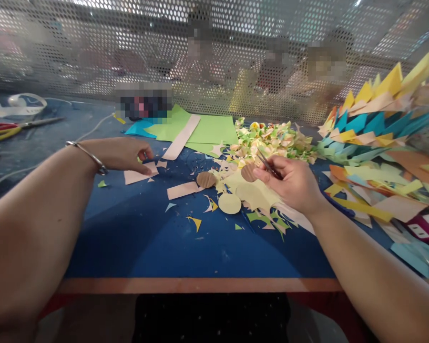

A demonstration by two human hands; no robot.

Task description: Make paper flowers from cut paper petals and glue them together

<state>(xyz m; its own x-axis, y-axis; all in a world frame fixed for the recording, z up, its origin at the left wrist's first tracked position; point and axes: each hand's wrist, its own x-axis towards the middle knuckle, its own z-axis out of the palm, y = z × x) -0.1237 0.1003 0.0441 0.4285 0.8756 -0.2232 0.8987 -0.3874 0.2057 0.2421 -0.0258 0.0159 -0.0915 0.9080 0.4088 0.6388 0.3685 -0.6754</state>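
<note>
My left hand point(127, 153) hovers low over the table at left, thumb and fingers bent but apart. Its thumb is over a pale pink paper piece point(139, 176); a small yellow-green bit shows by the fingers, too small to name. My right hand point(293, 181) is closed on a slim, pointed metal tool point(268, 164); whether it is scissors or tweezers I cannot tell. At its thumb tip is a brown corrugated cardboard disc point(249, 173). A second cardboard disc point(206, 179) lies between the hands, beside a pink paper strip point(182, 190) and a pale yellow paper circle point(229, 203).
Behind lie green sheets point(214, 128) and a heap of small folded paper bits point(271, 143). A layered folded-paper piece point(375, 119) stands at right above paper strips point(382, 190). Scissors point(17, 129) lie far left. A perforated metal screen point(214, 62) closes the back.
</note>
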